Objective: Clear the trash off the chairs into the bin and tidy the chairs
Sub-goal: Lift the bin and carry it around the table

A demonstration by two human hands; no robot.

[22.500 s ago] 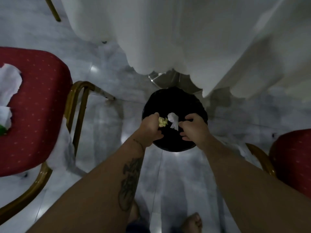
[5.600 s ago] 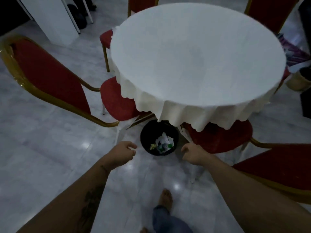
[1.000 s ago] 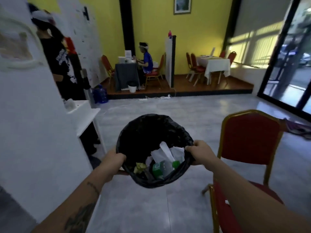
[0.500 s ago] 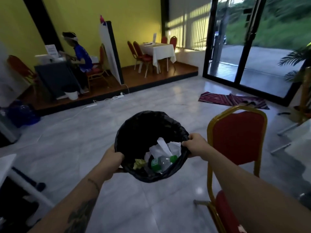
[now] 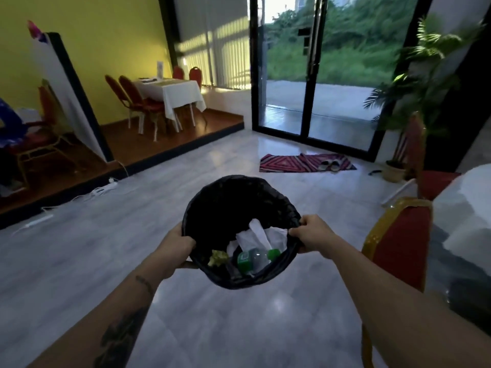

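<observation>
I hold a black-lined bin [image 5: 233, 203] in the air in front of me, tilted so its inside shows. My left hand [image 5: 174, 244] grips its left rim and my right hand [image 5: 312, 233] grips its right rim. Inside lie white crumpled paper [image 5: 261, 236], a clear bottle with a green label [image 5: 253, 258] and a yellowish scrap [image 5: 218, 257]. A red chair with a gold frame [image 5: 398, 245] stands just right of my right arm, its back toward me.
A white-clothed table edge [image 5: 467, 208] shows at far right, with another red chair [image 5: 414, 144] behind it. A striped mat with shoes [image 5: 305, 162] lies before glass doors. A raised wooden platform [image 5: 148, 147] with a table and chairs is at left. Cables [image 5: 101, 189] run along the platform's foot.
The view has swung to the right with the bin held in both hands. The seated person has left view on the left. The glass doors, the mat and the table edge are now ahead.
</observation>
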